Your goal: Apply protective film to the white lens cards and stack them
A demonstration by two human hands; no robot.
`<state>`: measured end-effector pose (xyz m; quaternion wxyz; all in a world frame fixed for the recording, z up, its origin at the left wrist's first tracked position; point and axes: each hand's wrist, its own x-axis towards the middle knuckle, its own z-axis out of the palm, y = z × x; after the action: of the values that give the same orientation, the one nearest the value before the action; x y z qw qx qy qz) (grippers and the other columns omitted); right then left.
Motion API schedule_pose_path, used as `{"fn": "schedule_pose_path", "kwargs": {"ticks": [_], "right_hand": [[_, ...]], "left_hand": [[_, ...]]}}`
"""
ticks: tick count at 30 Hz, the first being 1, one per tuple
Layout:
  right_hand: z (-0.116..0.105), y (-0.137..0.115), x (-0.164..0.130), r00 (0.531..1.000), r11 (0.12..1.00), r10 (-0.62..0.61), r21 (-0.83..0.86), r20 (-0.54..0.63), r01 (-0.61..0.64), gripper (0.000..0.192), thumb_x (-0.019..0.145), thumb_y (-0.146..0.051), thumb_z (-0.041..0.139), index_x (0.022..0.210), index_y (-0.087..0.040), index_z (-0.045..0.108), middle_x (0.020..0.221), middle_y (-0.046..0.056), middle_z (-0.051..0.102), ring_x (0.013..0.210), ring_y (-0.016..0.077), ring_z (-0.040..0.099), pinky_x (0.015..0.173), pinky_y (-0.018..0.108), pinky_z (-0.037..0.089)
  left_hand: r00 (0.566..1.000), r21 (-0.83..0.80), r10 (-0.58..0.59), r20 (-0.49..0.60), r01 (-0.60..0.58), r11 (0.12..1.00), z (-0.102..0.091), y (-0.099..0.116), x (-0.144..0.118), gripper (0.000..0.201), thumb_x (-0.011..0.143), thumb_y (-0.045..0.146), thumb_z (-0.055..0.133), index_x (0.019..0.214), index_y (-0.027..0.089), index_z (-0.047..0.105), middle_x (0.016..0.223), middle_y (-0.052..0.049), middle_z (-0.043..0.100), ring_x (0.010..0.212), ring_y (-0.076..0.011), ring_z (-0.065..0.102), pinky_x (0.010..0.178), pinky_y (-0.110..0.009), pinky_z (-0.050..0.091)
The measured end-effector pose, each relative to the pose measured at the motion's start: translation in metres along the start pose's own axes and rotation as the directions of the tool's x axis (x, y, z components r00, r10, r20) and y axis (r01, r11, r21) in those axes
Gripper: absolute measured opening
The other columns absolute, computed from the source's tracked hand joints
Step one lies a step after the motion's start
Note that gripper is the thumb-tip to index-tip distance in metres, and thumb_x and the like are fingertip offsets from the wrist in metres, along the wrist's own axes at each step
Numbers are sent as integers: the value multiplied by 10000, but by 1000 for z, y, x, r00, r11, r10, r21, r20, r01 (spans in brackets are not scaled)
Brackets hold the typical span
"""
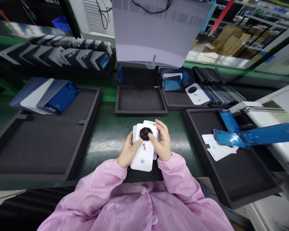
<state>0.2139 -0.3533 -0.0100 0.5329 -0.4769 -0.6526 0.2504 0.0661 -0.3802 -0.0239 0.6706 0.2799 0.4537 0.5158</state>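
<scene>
The green surface (106, 134) spreads out under my arms. Left of the white phone cover (144, 150) lies a big black tray (38, 141); right of it sits another tray (231, 173) with blue film strips (255, 134) and white sheets (219, 149). Beyond the cover is a smaller tray (141, 102). I hold the cover above the surface, just in front of my chest: my left hand (127, 152) grips its left edge, my right hand (162, 141) clasps the right side, thumb by the dark round camera ring (145, 133).
</scene>
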Motion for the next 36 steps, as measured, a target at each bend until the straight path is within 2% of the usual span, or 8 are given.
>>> {"fn": "schedule_pose_path", "kwargs": {"ticks": [3, 6, 10, 13, 18, 23, 29, 36], "right_hand": [[-7, 6, 6, 973, 977, 132, 189, -187, -96, 378, 794, -293, 678, 1156, -230, 591, 1208, 88, 600, 1138, 246, 582, 1008, 449, 457], [-19, 14, 16, 895, 923, 262, 365, -361, -124, 390, 773, -278, 690, 1138, -216, 566, 1062, 53, 667, 980, 205, 648, 936, 418, 498], [-44, 26, 29, 805, 916, 309, 387, -506, -108, 419, 754, -252, 677, 1141, -205, 523, 1017, 47, 679, 937, 195, 666, 900, 415, 512], [-56, 35, 32, 835, 927, 333, 312, -438, -206, 436, 733, -282, 688, 1128, -196, 525, 979, 59, 688, 861, 191, 680, 811, 386, 539], [-33, 47, 22, 922, 921, 383, -46, -61, -386, 419, 684, -300, 703, 1057, -190, 548, 823, 38, 678, 643, 182, 649, 603, 337, 534], [-9, 43, 15, 994, 894, 112, -434, -15, -107, 331, 721, -272, 689, 1027, -176, 609, 1019, 121, 628, 966, 284, 598, 857, 502, 497], [-11, 13, 12, 995, 994, -62, -98, -74, 55, 161, 807, -280, 657, 951, -225, 612, 1101, 84, 579, 1072, 231, 577, 889, 415, 505], [2, 5, 3, 995, 995, 91, -35, 34, -90, 136, 750, -256, 711, 848, -209, 631, 1115, 91, 596, 1104, 250, 579, 963, 453, 465]], "left_hand": [[999, 12, -19, -31, 19, 1000, 0, 1, 0, 650, 729, 358, 710, 1288, 172, 436, 1179, -121, 635, 1023, -250, 639, 862, -372, 511], [998, 11, -38, -48, 39, 999, 0, 3, 0, 633, 736, 357, 706, 1283, 169, 449, 1171, -124, 639, 1003, -245, 644, 843, -369, 517], [996, -52, -71, -57, 68, 996, -2, 7, 0, 609, 728, 368, 717, 1248, 168, 471, 1122, -126, 662, 916, -243, 677, 772, -370, 545], [995, -80, -78, -69, 73, 994, -3, 9, 0, 610, 714, 378, 725, 1232, 173, 477, 1074, -116, 683, 842, -237, 695, 735, -374, 554], [993, -97, -59, -101, 49, 994, -1, 14, 0, 640, 687, 370, 740, 1232, 176, 463, 1093, -121, 677, 835, -234, 695, 725, -368, 555], [995, -43, -17, -94, 13, 999, -1, 12, 0, 644, 676, 335, 754, 1227, 161, 470, 1149, -129, 643, 947, -242, 665, 814, -382, 537], [993, 27, 53, -103, -51, 998, -2, 2, 2, 707, 700, 298, 750, 1302, 192, 395, 1274, -132, 577, 1111, -251, 607, 907, -377, 506], [983, 165, 172, -64, -160, 973, -2, -7, 2, 701, 725, 303, 735, 1322, 214, 378, 1328, -128, 527, 1199, -260, 553, 969, -394, 475]]}}
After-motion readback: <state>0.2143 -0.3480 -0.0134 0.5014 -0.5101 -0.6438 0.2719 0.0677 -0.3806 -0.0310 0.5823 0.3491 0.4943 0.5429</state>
